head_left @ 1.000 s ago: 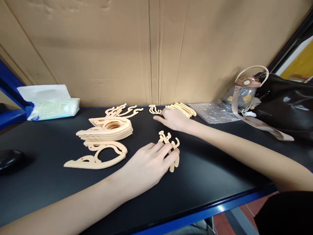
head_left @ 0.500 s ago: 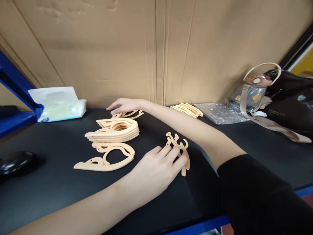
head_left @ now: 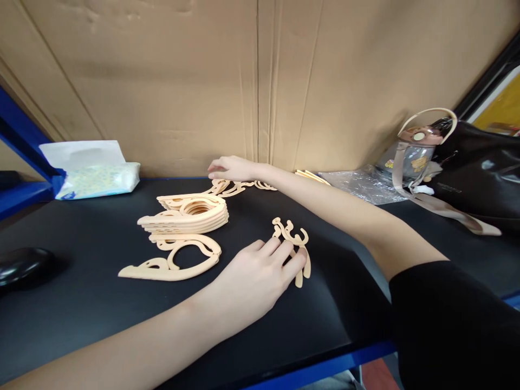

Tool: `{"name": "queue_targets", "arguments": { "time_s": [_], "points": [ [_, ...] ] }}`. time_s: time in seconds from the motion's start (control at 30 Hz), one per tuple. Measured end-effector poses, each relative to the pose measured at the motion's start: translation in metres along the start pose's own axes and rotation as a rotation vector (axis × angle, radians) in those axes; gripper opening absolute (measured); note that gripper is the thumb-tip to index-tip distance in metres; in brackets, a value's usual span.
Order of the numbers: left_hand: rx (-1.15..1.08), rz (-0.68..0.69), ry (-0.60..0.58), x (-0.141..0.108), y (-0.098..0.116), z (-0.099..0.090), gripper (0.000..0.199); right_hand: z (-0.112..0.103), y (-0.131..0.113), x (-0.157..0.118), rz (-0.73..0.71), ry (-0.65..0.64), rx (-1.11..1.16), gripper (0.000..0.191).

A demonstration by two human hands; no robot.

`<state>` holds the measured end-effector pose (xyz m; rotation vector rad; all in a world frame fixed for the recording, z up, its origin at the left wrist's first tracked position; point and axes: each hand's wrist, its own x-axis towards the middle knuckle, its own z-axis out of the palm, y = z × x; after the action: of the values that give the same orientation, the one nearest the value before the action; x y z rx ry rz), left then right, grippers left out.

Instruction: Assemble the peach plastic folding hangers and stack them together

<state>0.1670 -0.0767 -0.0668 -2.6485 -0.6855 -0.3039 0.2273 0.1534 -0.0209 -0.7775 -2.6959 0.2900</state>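
My left hand (head_left: pixel 260 276) rests on the dark table, fingers curled over small cream plastic hanger parts. A hook (head_left: pixel 304 236) and slim curved arms (head_left: pixel 307 265) poke out past the fingertips. At the back, my right hand (head_left: pixel 232 168) reaches across, fingers pointing left with a gap between them, just above more cream parts (head_left: pixel 229 188). Contact there is partly hidden. Left of my left hand lies a folded cream hanger (head_left: pixel 179 273). Behind it is a neat stack of similar folded hangers (head_left: pixel 195 219).
A tissue pack (head_left: pixel 97 176) stands at the back left, and a black mouse (head_left: pixel 26 266) at the left edge. Thin strips (head_left: pixel 312 176) lie behind my right forearm. Farther right are a plastic bag (head_left: pixel 357 187), a strapped bottle (head_left: pixel 416 157) and a black bag (head_left: pixel 483 173). Cardboard (head_left: pixel 170 81) walls the back.
My right hand has moved right along the back of the table, uncovering more of the cream parts there. My left hand stays on its parts. The view has shifted slightly.
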Motion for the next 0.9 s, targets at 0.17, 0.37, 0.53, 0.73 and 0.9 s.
{"name": "queue_targets", "arguments": {
  "time_s": [0.17,0.37,0.53,0.73,0.9],
  "points": [
    [0.007,0.006,0.010,0.001,0.000,-0.002,0.038,-0.044,0.007,-0.038,0.040,0.160,-0.127,0.026],
    [-0.009,-0.001,0.031,0.001,0.002,0.000,0.035,-0.078,0.019,-0.123,0.311,0.239,-0.465,0.026],
    [-0.001,0.005,0.044,0.002,0.002,0.001,0.033,-0.057,0.017,-0.186,0.457,0.130,-0.593,0.031],
    [0.000,-0.010,0.031,0.004,0.003,-0.002,0.029,-0.042,0.021,-0.229,0.482,0.122,-0.585,0.038],
    [-0.007,-0.022,0.018,0.007,0.002,-0.004,0.027,-0.050,0.040,-0.244,0.554,0.163,-0.549,0.044]
  ]
}}
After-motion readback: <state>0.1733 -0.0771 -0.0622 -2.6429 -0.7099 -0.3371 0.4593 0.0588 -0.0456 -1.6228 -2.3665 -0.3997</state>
